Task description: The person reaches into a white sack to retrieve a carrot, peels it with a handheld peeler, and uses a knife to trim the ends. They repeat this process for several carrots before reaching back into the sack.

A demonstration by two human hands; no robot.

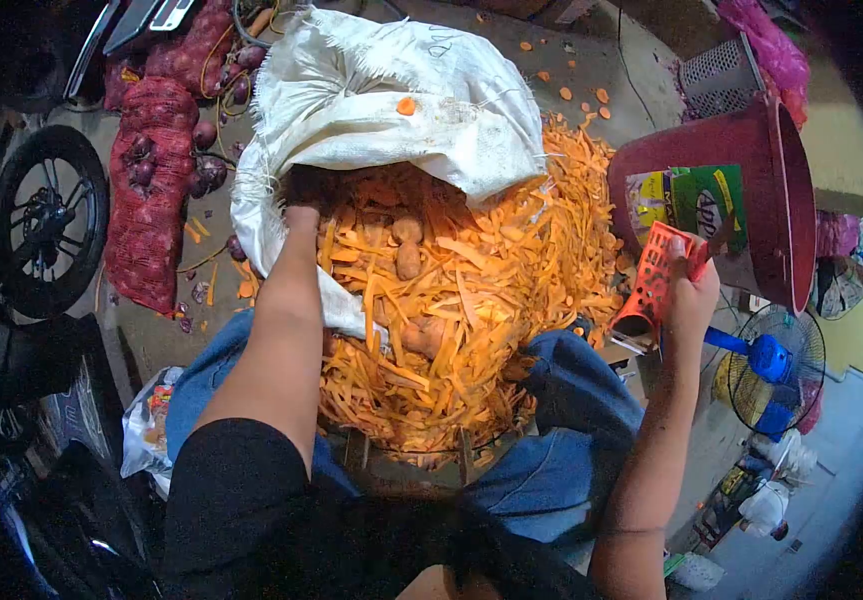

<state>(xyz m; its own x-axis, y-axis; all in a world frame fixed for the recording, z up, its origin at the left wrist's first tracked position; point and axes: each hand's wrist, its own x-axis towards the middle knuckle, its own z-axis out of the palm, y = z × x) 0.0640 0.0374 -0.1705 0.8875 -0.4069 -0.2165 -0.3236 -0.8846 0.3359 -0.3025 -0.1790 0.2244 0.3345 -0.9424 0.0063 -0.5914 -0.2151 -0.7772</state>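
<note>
My left hand (301, 214) reaches into the mouth of a white woven sack (401, 70); the fingers are hidden in the shadow under its folded edge. Below the sack spreads a big heap of orange carrot peelings (471, 290), with stubby brownish-orange pieces (407, 255) on top. On the right, my right hand (689, 295) is closed around a red plastic tool (651, 280) full of holes, its thumb lying along the upper end. A dark, narrow pointed piece (721, 236) sticks out beside that thumb. Both the hand and the tool overlap a dark red bucket (786, 200).
Red net sacks of onions (151, 240) lie at the left, near a black wheel (49, 220). Orange slices (565, 93) are scattered on the floor beyond the heap. A blue fan (769, 358) stands at the right. A grey perforated basket (719, 75) sits behind the bucket.
</note>
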